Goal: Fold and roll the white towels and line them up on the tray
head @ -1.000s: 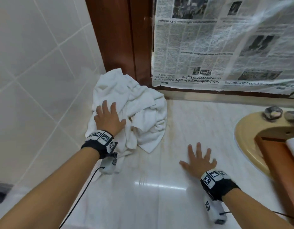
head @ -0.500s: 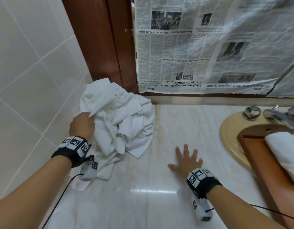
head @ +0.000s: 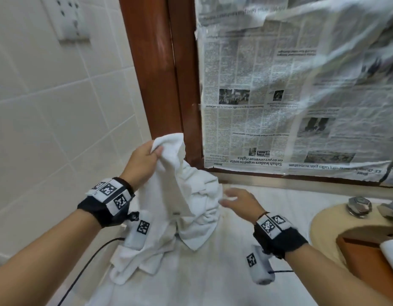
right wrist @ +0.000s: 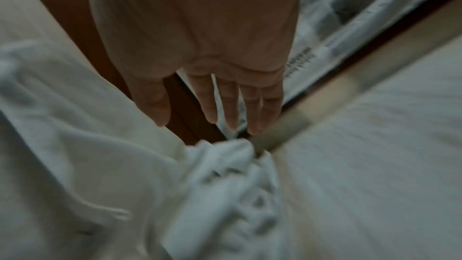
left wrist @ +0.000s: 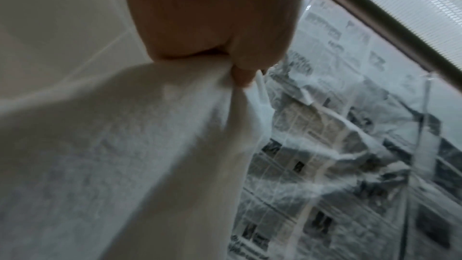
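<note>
Head view: a person's two forearms reach over a pale marble counter (head: 213, 283), each wrist wearing a black band with square printed markers. The left hand (head: 142, 164), at about ten o'clock from the centre of the picture, pinches the top edge of a white towel (head: 169, 195) between thumb and curled fingers and holds it raised, so the cloth hangs down in a long fold. The towel's lower part lies crumpled on the counter, bunched against the brown wooden frame (head: 169, 85) at twelve o'clock. The right hand (head: 239, 204), at about four o'clock from the left one, hovers just beside the bunched cloth with fingers straight and spread, holding nothing — whether its fingertips touch the towel cannot be told.

At three o'clock a beige basin (head: 323, 226) with chrome taps (head: 358, 206) sits in the counter. A brown wooden tray (head: 367, 257) rests across it at four o'clock — a white towel roll (head: 391, 252) lies on it at the picture's edge. Newspaper sheets (head: 279, 107) under clear plastic cover the surface behind the counter. White wall tiles (head: 47, 129) fill the left.
</note>
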Demonstrator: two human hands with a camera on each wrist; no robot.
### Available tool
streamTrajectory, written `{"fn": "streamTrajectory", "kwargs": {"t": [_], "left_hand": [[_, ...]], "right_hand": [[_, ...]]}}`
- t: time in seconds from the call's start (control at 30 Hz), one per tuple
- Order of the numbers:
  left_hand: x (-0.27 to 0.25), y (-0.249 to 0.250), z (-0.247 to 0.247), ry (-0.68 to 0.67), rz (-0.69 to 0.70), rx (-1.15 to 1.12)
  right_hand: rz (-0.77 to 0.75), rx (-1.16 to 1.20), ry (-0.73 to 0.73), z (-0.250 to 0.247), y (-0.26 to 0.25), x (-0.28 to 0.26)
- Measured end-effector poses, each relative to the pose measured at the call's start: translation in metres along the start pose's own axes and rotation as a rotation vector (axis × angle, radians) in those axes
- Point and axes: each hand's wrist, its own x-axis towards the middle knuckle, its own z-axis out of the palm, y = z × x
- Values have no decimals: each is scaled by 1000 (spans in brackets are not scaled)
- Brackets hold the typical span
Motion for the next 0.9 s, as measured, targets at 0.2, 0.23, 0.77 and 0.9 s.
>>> {"fn": "streamTrajectory", "kwargs": {"t": [0.2,0.23,0.77,0.9], "left_hand": [[-3,81,15,-207,124,-98],[-3,92,18,-268,141,-127],[58,163,43,-167,499,836],[78,169,32,-165,492,562]], "right_hand": [[-385,242,43,-53,-100,1],[-416,310,24,-59,-109,0],[-635,-231,409,-230,-152,-24],[-676,-334,395,-268,-137,-44]]}}
